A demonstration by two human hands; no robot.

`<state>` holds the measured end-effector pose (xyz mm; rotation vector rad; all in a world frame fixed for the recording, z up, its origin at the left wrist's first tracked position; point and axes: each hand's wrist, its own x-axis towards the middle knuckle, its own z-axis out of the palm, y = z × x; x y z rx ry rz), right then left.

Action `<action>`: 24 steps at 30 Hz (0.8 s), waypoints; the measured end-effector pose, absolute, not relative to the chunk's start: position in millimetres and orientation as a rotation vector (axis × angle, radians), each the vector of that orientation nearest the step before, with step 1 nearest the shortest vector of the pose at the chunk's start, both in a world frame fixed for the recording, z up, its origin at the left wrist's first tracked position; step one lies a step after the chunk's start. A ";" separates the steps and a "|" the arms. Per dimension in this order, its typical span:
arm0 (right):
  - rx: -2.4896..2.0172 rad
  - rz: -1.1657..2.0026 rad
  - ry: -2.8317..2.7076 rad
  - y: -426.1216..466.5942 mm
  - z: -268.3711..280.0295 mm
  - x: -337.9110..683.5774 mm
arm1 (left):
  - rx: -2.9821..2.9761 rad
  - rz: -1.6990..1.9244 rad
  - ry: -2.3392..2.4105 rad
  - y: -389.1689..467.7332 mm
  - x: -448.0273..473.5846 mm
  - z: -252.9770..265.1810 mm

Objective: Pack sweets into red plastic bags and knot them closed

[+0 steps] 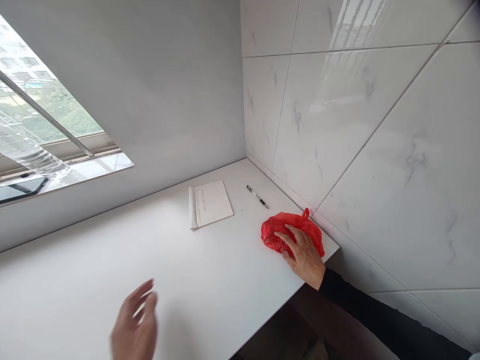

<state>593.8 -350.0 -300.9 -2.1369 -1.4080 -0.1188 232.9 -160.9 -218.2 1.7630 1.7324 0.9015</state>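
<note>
A crumpled red plastic bag (pixel 273 228) lies at the right end of the white table, close to the tiled wall, with one handle loop sticking up. My right hand (pixel 303 255) rests on top of it, fingers spread over the plastic rather than wrapped round it. What the bag contains is hidden. My left hand (pixel 135 322) is over the near part of the table, slightly blurred. Its fingers are bent and apart from the thumb, with nothing between them. Beyond the bag lies a black-and-clear pen (pixel 257 196), and left of that an open notepad (pixel 213 204) with handwritten marks.
The white table (pixel 93 260) runs along a grey wall and meets a marbled tile wall (pixel 356 140) at the right. Its front edge slants down toward the bottom. On the window sill stand a clear water bottle (pixel 33 152) and a dark flat device (pixel 22 189).
</note>
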 end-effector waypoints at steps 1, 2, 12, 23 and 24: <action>-2.167 -0.137 -1.388 -349.5 -301.5 595.0 | 1.835 0.891 1.669 -152.3 251.0 -228.6; -2.198 -0.157 -1.366 -347.7 -302.1 597.0 | 1.912 0.888 1.599 -143.8 269.4 -238.9; -2.372 -0.253 -1.242 -265.0 -269.4 639.0 | 2.434 0.898 1.361 -113.3 327.6 -292.4; -2.354 0.059 -1.232 -144.9 -248.8 660.5 | 2.618 0.611 1.433 -89.4 335.8 -301.2; -2.310 0.096 -1.215 -144.5 -247.5 657.4 | 2.618 0.589 1.434 -91.9 333.6 -302.2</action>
